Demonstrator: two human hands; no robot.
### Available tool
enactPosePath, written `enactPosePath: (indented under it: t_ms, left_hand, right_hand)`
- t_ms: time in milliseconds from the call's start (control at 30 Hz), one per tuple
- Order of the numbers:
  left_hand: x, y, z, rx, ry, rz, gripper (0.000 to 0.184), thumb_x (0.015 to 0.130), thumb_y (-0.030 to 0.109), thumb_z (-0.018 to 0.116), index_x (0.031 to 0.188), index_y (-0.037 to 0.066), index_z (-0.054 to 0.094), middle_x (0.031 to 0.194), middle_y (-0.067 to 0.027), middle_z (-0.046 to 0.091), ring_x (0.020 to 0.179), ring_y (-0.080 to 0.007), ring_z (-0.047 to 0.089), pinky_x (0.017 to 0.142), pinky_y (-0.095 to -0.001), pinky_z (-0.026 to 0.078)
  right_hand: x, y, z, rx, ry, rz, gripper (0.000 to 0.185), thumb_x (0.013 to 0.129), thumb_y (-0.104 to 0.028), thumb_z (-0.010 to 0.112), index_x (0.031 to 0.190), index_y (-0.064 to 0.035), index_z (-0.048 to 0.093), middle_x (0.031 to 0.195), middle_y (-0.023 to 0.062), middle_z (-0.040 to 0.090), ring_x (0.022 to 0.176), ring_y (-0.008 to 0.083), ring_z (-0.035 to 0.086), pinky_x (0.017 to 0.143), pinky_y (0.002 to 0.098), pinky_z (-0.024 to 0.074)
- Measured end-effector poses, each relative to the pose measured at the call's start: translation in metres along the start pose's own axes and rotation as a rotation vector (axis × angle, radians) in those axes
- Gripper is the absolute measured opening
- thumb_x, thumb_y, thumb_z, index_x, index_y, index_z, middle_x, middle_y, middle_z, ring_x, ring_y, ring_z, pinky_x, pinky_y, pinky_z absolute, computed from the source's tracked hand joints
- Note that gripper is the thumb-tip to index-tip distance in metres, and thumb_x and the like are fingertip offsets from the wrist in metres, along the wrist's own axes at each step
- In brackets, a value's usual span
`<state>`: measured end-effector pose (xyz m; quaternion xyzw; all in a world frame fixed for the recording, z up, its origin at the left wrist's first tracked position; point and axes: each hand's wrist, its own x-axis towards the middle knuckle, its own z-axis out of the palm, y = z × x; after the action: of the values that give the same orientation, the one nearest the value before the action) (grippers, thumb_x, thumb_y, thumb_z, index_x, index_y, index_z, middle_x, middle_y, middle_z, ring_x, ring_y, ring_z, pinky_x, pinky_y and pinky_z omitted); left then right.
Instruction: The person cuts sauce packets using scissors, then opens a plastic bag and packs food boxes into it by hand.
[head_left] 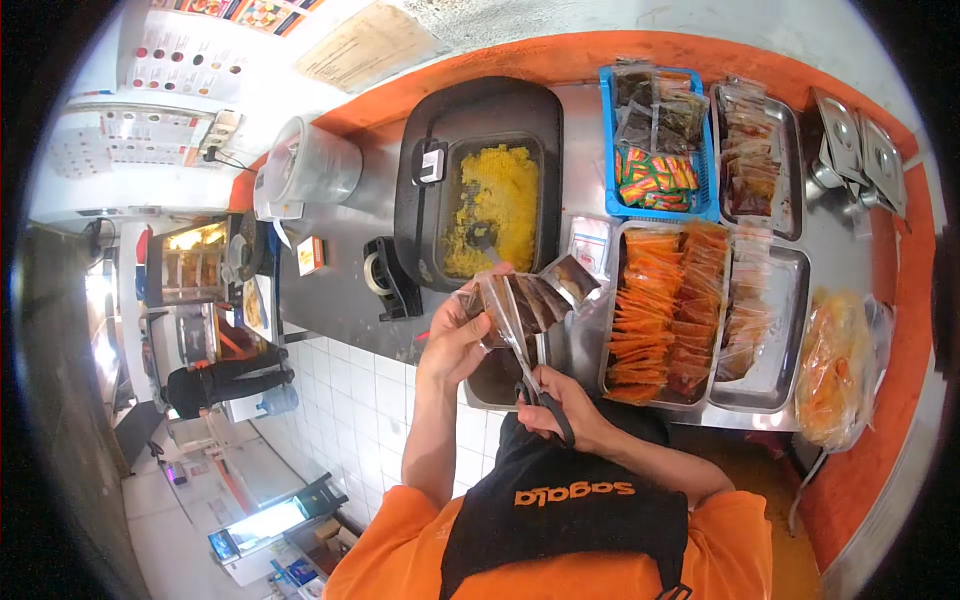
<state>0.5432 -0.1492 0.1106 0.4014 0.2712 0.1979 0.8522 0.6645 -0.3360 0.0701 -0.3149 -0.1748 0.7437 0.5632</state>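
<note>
Pinching, left hand point(458, 340): your thumb and fingers nip a strip of dark-filled clear sachets point(540, 303), likely to keep the film steady for the blades.
Right hand point(576, 406): wrapped around the handles of black-handled scissors point(534, 388), blades pointing away from you and overlapping the strip. Can't tell if the blades are apart.
Sachet position: in front of your chest, above a steel pan point(487, 386); pan probably sits there as a catcher.
Right side: orange-filled sachets point(645, 315) stand in packed rows in a steel tray point(655, 402), apparently sorted by filling. Blue basket point(607, 160) behind.
Left side: tape dispenser point(387, 280) near your hand, beside a black tray point(420, 235) bearing yellow crumbly food point(505, 190).
</note>
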Motion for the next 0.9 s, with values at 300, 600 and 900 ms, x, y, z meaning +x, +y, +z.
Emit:
enactPosePath:
  t_ms: [300, 600, 900]
  left_hand:
    - [-0.003, 0.007, 0.008, 0.082, -0.003, -0.05, 0.072, 0.09, 0.011, 0.078, 0.15, -0.006, 0.041, 0.134, -0.0122, 0.063, 0.117, -0.0186, 0.065, 0.101, -0.033, 0.053]
    - [-0.005, 0.012, 0.004, 0.128, -0.005, -0.157, 0.074, 0.087, 0.012, 0.081, 0.148, -0.007, 0.043, 0.13, -0.0123, 0.065, 0.114, -0.0189, 0.067, 0.099, -0.0335, 0.054]
    - [-0.005, 0.006, 0.007, 0.19, -0.03, -0.187, 0.079, 0.084, 0.014, 0.083, 0.15, -0.005, 0.043, 0.133, -0.0121, 0.064, 0.115, -0.0187, 0.067, 0.098, -0.0324, 0.054]
  right_hand:
    - [-0.001, 0.011, 0.003, -0.037, 0.106, -0.075, 0.038, 0.087, -0.025, 0.086, 0.095, -0.0037, 0.055, 0.075, 0.001, 0.06, 0.062, 0.0079, 0.055, 0.054, 0.0251, 0.0424]
    - [0.002, -0.001, 0.001, -0.034, 0.107, -0.008, 0.038, 0.086, -0.024, 0.087, 0.096, -0.0037, 0.057, 0.072, -0.0002, 0.059, 0.058, 0.0075, 0.053, 0.051, 0.0242, 0.039]
    - [0.011, -0.004, -0.002, -0.057, 0.076, 0.008, 0.046, 0.093, -0.045, 0.075, 0.1, -0.0041, 0.056, 0.068, 0.0022, 0.06, 0.054, 0.0094, 0.054, 0.048, 0.0232, 0.0403]
